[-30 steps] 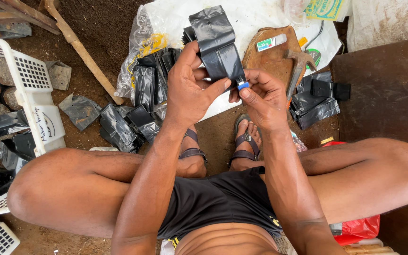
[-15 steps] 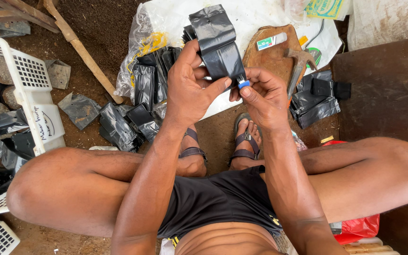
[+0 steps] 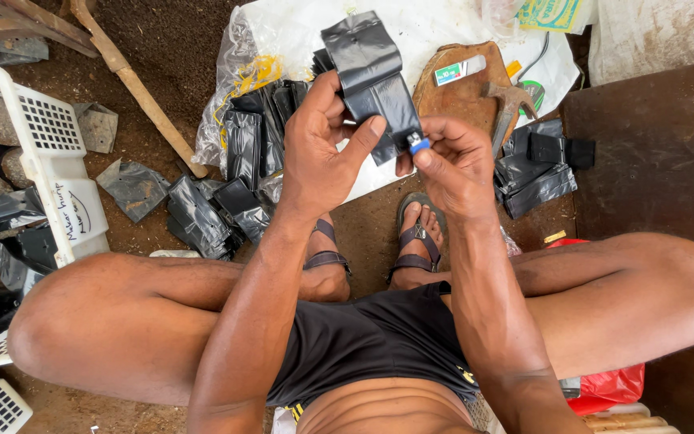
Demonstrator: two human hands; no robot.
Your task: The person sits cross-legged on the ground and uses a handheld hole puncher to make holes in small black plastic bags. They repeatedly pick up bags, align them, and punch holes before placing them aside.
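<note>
Midway, apparently: one black plastic bag [image 3: 373, 80] pinched at its lower corner between left hand [image 3: 323, 149] and right hand [image 3: 455, 165], raised above the feet, with a small blue-tipped piece [image 3: 418, 145] gripped in the right fingertips. Already folded, seemingly: black bags piled left [image 3: 238, 173] and right [image 3: 540, 165] on the ground. In the white basket [image 3: 50, 149]: filled soil bags, round tops showing.

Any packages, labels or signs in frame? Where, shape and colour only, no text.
Small carton: on the wooden board, top centre; slim, white with green label.
Printed packet: top edge, right of centre; flat, yellow-green.
White crate: far left; handwriting in dark ink on its side panel.
Black bag: held in both hands; no label visible.
</note>
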